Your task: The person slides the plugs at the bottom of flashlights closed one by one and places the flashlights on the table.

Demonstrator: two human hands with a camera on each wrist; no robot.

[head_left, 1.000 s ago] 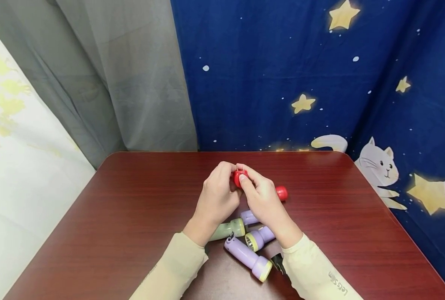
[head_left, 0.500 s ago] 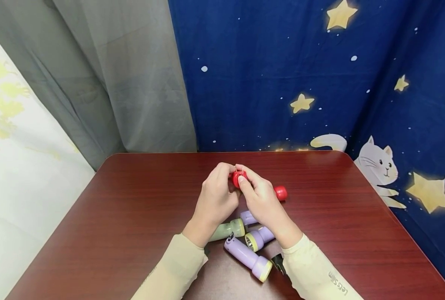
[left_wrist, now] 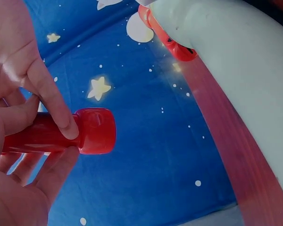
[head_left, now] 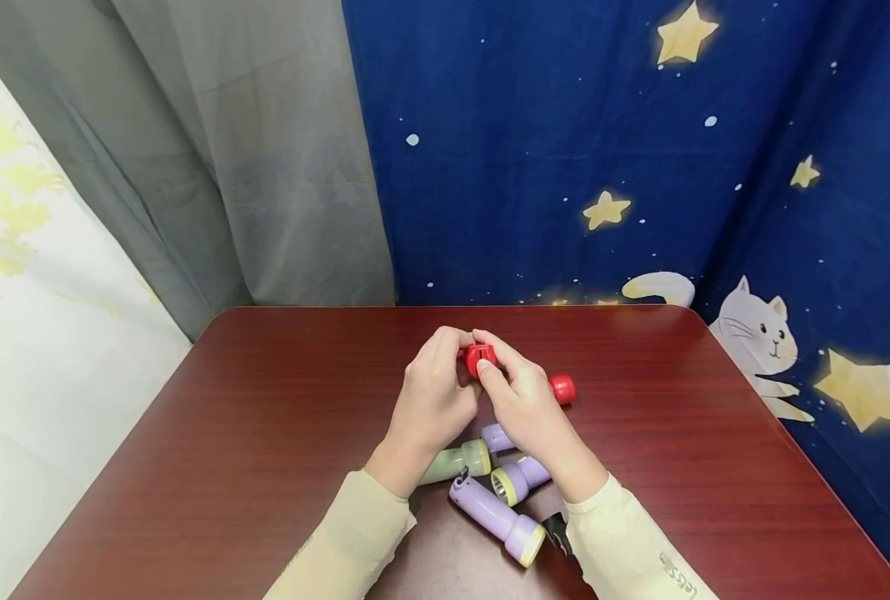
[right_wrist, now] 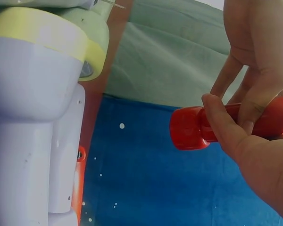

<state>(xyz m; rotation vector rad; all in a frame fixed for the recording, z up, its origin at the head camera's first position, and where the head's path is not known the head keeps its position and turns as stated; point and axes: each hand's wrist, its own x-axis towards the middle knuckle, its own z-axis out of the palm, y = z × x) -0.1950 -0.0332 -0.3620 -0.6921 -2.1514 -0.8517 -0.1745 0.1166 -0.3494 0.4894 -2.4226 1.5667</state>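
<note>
Both hands hold a red flashlight (head_left: 480,359) above the far middle of the table. Its narrow end shows from above, with a dark slot in it. In the left wrist view the wider red head (left_wrist: 97,132) sticks out past the fingertips, pointing down toward the table side. My left hand (head_left: 432,392) pinches the body from the left, and my right hand (head_left: 522,398) grips it from the right, thumb on the near side of the slotted end. The fingers of both hands meet and overlap around the body, covering much of it.
On the brown table (head_left: 280,433) below my wrists lie a green flashlight (head_left: 456,462), several purple flashlights (head_left: 493,514) with yellow rims, and a black piece (head_left: 557,532) by the right cuff. Another red flashlight (head_left: 562,388) lies partly hidden behind the right hand. Curtains hang behind the table.
The hands stay nearly in place. The narrow end of the red flashlight has turned slightly: its dark slot now shows, and the thin shiny strips seen above it earlier no longer do.
</note>
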